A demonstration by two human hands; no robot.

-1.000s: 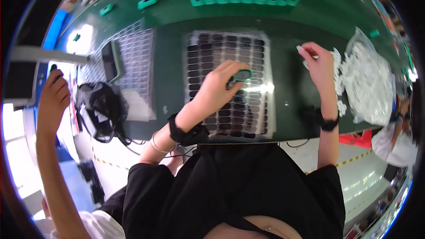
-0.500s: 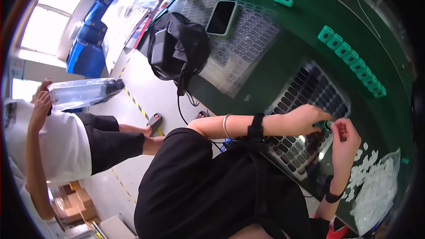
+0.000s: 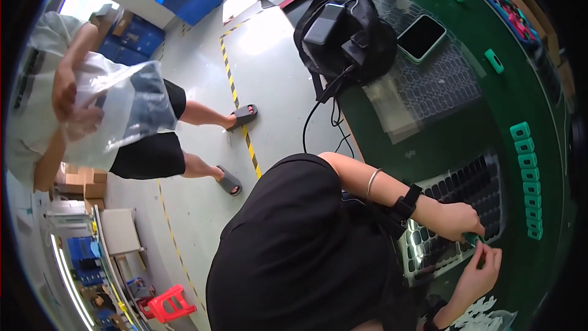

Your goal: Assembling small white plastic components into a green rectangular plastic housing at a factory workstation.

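My left hand (image 3: 460,220) is closed around a small green plastic casing (image 3: 472,237), which shows at its fingertips. Against the casing's near end press the pinched fingertips of my right hand (image 3: 481,274); anything tiny between them is too small to make out. Both hands are over the near right edge of a clear sheet of dark rounded stickers (image 3: 450,190) on the green table. Several similar green casings (image 3: 529,175), each with an oval opening, stand in a row farther right. White small parts (image 3: 478,317) lie by my right wrist, partly hidden by the arm.
A phone (image 3: 422,38) rests on another clear sticker sheet (image 3: 438,76). Beside it are a black bag (image 3: 343,43) holding a power bank and a cable hanging off the table edge. To the left, another person (image 3: 92,98) handles a clear plastic bag. A red stool (image 3: 170,304) stands behind.
My view has turned, so the table sits farther right and more floor shows. Both hands stay together at the green casing. The other person's clear bag is now held lower and spread wider.
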